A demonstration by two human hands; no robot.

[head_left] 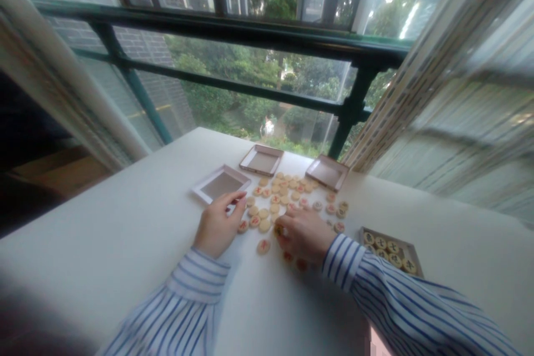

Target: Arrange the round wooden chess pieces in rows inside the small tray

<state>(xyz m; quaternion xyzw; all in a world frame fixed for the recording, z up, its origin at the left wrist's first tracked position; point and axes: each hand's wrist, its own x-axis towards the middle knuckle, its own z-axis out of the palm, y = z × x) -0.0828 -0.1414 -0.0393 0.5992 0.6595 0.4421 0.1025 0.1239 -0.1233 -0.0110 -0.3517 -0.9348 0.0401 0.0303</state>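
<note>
Several round wooden chess pieces with red characters lie scattered on a white table. My left hand rests on the table at the left edge of the pile, fingers curled, fingertips touching a piece by a white tray. My right hand lies palm down over pieces at the pile's near side, fingers curled; what they hold is hidden. Both sleeves are blue-striped.
Two more shallow trays stand at the far side of the pile. A box at the right holds several black-marked pieces. Behind the table is a window with a dark railing; a curtain hangs at right.
</note>
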